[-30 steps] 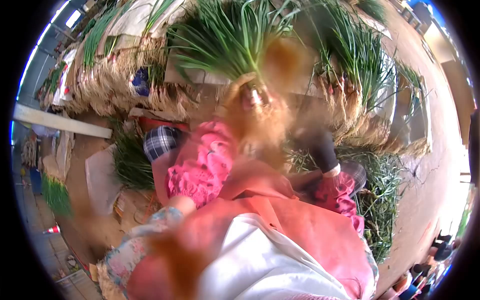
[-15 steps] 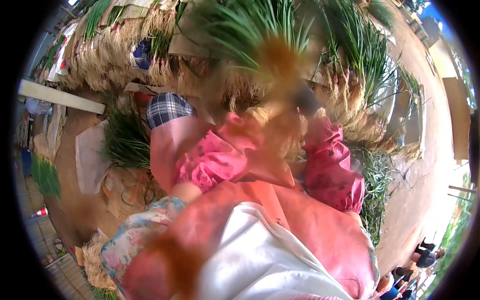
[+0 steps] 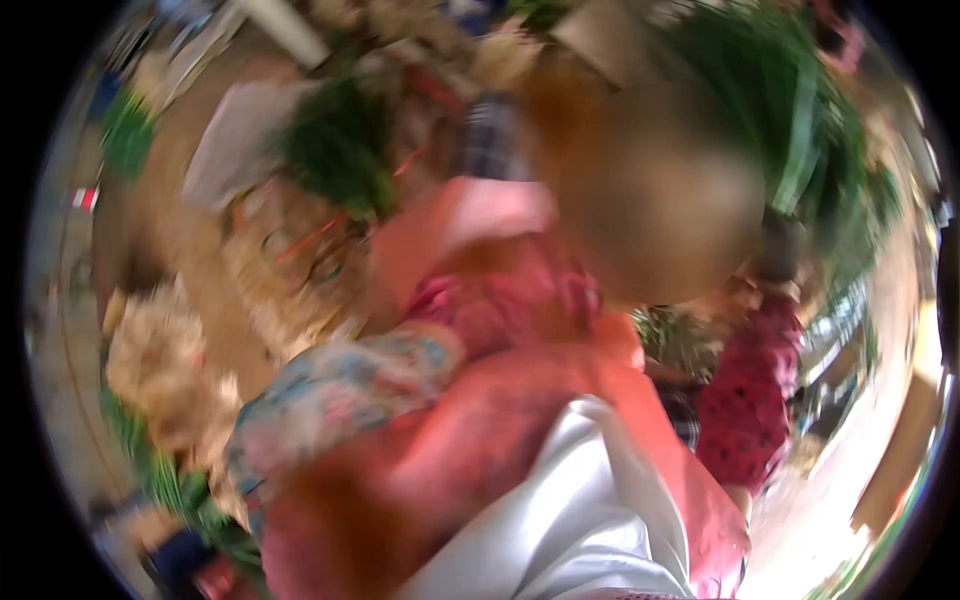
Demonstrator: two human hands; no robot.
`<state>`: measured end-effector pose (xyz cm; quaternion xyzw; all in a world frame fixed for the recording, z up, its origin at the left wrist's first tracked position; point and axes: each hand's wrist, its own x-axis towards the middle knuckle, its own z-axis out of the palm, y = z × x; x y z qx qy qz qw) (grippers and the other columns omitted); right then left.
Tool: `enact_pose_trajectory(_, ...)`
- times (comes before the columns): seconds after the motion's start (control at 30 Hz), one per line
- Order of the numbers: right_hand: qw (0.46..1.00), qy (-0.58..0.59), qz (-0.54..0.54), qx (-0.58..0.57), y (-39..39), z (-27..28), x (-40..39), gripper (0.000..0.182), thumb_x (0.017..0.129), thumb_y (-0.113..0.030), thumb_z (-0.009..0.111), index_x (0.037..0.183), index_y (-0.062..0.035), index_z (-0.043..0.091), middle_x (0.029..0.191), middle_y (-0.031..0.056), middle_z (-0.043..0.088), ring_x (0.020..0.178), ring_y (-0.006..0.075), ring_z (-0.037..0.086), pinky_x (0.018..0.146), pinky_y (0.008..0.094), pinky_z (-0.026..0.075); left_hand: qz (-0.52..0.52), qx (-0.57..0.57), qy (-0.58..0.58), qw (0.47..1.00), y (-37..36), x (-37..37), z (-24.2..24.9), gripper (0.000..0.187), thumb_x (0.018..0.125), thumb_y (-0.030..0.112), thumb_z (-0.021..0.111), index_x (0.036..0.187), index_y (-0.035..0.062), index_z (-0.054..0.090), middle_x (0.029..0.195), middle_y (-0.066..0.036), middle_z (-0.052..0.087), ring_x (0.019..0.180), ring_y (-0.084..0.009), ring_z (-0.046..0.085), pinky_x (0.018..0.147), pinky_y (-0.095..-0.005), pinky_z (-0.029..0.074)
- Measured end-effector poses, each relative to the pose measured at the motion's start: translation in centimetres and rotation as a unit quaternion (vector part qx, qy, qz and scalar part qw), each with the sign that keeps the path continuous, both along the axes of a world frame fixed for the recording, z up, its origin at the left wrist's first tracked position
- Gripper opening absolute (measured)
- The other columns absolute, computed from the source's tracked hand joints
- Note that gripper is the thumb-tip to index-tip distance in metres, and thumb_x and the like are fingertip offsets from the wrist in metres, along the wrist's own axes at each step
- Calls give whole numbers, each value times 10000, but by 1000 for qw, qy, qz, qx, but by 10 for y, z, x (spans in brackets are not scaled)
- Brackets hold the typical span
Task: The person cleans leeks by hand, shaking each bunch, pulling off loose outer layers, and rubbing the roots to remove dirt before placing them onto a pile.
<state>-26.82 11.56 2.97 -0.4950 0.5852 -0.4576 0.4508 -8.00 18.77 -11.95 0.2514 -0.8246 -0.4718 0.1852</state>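
Observation:
My right hand (image 3: 780,250), in what looks like a dark glove, is stretched forward on the right, below a pink sleeve cover (image 3: 750,390). It is right at the lower end of a large bunch of long green onion leaves (image 3: 790,120); its fingers are smeared by motion. On the left, the other pink sleeve cover (image 3: 500,295) crosses in front of my body. My left hand lies beyond its end, hidden by a brown blurred spot on the lens. A coral apron (image 3: 500,400) and white cloth (image 3: 560,510) cover my lap.
Another dark green bunch (image 3: 340,145) lies on the brown ground at the left, beside a pale sheet (image 3: 240,140). Crumpled brown sacking (image 3: 290,260) with orange string is below it. A white post (image 3: 285,30) stands at the upper left. Leaves (image 3: 180,490) lie lower left.
The view has swung left and blurred, so the onion rows slid to the upper right. My hands have moved apart, the right one farther to the right beside the leaves.

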Motion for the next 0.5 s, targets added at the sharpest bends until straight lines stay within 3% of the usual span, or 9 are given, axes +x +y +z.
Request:
enact_pose_trajectory(0.03,1000,-11,10,18,-3,7,-3,241,753,-115,596,964,1,585,819,89,616,695,196,578,639,294,460,-29,-62,-137,988,3,6,-9,268,807,319,566,904,74,614,832,-65,619,795,-274,597,702,-366,467)
enact_pose_trajectory(0.07,999,-23,12,42,-3,14,-8,233,760,-123,590,959,-2,591,817,90,616,694,198,578,639,294,459,-33,-65,-175,982,5,6,-17,285,809,334,564,914,74,610,836,-66,619,790,-265,598,702,-364,469)
enact_pose_trajectory(0.13,995,-52,12,85,8,28,-18,221,775,-141,577,949,-6,602,815,91,617,693,204,579,639,294,459,-14,26,-123,992,-3,6,2,319,813,366,560,936,74,602,843,-67,620,781,-249,600,703,-358,474)
enact_pose_trajectory(0.17,992,-70,10,105,15,34,-15,217,783,-150,571,944,-8,608,814,92,617,692,207,580,639,294,458,4,128,-50,991,-14,5,17,337,815,382,558,946,74,598,847,-68,620,777,-241,600,703,-356,476)
enact_pose_trajectory(0.2,989,-88,5,120,24,34,-13,215,791,-159,565,939,-11,614,813,93,617,691,210,581,639,294,458,14,272,40,961,-24,0,31,354,817,397,556,957,75,594,851,-68,620,772,-233,601,703,-353,478)
enact_pose_trajectory(0.3,996,-59,13,61,37,6,34,246,827,-198,545,987,-15,584,854,71,595,719,174,554,650,272,444,30,594,237,768,-43,-13,67,406,823,445,550,989,75,582,862,-70,621,759,-208,603,704,-345,484)
enact_pose_trajectory(0.37,1000,-23,-12,3,42,-15,42,268,851,-224,532,1019,-18,565,882,56,581,737,150,536,658,257,434,-16,658,293,693,-48,-26,73,442,827,476,546,1011,76,574,870,-71,622,750,-192,605,705,-340,489)
enact_pose_trajectory(0.47,996,14,-51,-78,51,-39,28,302,887,-263,512,1068,-22,535,924,34,560,765,115,509,669,235,420,-141,660,405,617,-58,-26,59,539,858,532,451,1041,36,556,875,-123,628,724,-263,616,705,-382,507)
enact_pose_trajectory(0.5,992,22,-69,-103,61,-42,24,313,899,-276,506,1084,-24,525,938,26,553,774,103,500,673,227,416,-131,662,423,604,-62,-27,50,581,857,557,421,1085,37,540,913,-141,626,784,-298,617,714,-423,500)
